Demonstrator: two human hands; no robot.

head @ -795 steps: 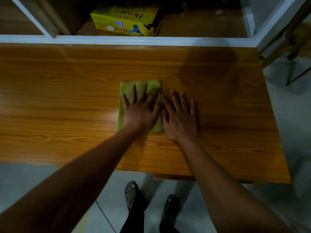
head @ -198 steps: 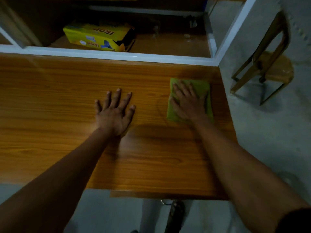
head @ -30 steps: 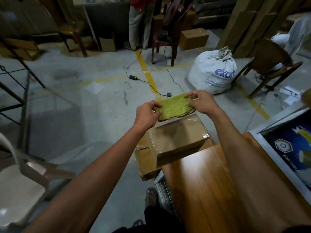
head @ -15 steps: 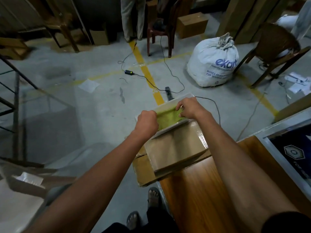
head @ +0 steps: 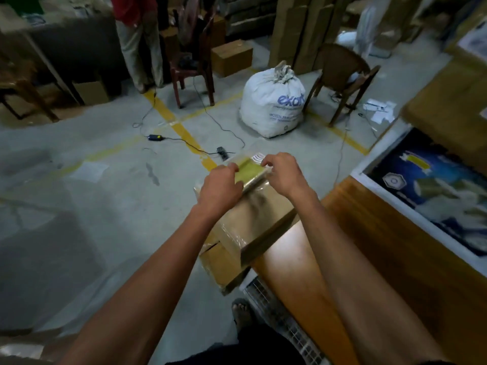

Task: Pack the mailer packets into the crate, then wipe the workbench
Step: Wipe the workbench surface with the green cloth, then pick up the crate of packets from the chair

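The folded green cloth [head: 249, 167] lies on a flat clear-wrapped packet [head: 257, 155], which sits on top of a film-wrapped cardboard box [head: 259, 219] beside the workbench. My left hand [head: 221, 188] grips the cloth's near left edge with curled fingers. At the cloth's right edge my right hand [head: 283, 172] pinches it. The wooden workbench [head: 369, 233] runs along the lower right under my right forearm. A white mesh crate [head: 279, 314] shows below the bench's end; its contents are hidden.
A second cardboard box [head: 224, 267] sits under the wrapped one. A white sack [head: 274, 101], two chairs [head: 193, 61] and cables with a power adapter [head: 155, 137] lie on the floor ahead. A person [head: 137, 40] stands at the back. A blue printed box [head: 434, 185] rests on the bench.
Earlier each hand in turn wiped the bench with the cloth. I have since turned to the floor side, and both hands have lowered the cloth onto the packet atop the box.
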